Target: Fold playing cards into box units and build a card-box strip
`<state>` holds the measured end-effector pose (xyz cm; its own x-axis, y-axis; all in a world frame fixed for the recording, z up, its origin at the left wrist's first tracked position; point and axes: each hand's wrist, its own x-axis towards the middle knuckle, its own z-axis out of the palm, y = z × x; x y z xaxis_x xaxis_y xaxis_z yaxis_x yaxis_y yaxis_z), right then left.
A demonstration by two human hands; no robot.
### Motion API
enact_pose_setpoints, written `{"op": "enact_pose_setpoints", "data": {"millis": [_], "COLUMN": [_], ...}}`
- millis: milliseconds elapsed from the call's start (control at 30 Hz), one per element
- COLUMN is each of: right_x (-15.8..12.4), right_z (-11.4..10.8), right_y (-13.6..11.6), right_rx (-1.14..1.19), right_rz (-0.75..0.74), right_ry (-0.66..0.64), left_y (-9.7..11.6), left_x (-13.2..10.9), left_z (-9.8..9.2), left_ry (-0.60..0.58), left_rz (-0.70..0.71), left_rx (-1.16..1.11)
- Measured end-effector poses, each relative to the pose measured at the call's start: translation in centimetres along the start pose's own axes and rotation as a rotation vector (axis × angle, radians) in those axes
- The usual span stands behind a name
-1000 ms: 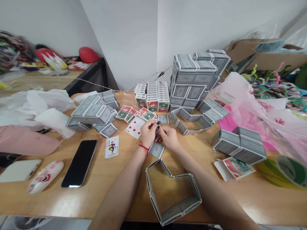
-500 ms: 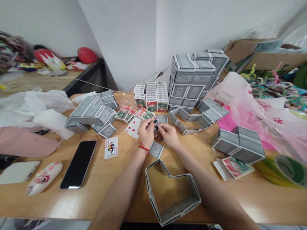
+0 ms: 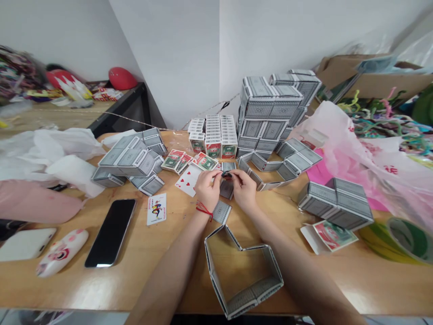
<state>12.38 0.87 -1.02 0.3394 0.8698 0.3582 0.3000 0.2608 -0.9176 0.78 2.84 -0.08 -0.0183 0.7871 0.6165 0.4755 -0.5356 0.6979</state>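
Plain, pale grey-white walls (image 3: 287, 36) rose behind the wooden tabletop (image 3: 118, 289), meeting at an upright edge near the middle, with a slanting edge farther left. A second tabletop (image 3: 77, 118), light wood on a dark frame (image 3: 144, 101), stood at the far left. Pale floor (image 3: 6, 316) showed at the lower left corner, and soft light glinted off the nearer wood.

Soft, even light leaves glare on the tabletop (image 3: 93, 286); edges look stretched.

Cards (image 3: 222, 211) and phone (image 3: 110, 233) on wooden table (image 3: 101, 293)
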Motion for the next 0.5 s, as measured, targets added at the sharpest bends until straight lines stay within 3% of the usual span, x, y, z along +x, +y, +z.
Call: {"op": "enact_pose_setpoints", "data": {"millis": [233,500], "right_x": [0.36,0.72], "right_z": [-0.31,-0.25], "right_y": [0.81,1.08], "right_rx": [-0.091,0.003], "right_rz": [-0.019,0.103], "right_ry": [-0.001,-0.011], "left_y": [-0.52,-0.50], "left_x": [0.08,-0.01], "left_z": [0.37,0.45], "left_ry": [-0.094,-0.127], "left_rz": [0.012,0.055], "left_rx": [0.035,0.058]}}
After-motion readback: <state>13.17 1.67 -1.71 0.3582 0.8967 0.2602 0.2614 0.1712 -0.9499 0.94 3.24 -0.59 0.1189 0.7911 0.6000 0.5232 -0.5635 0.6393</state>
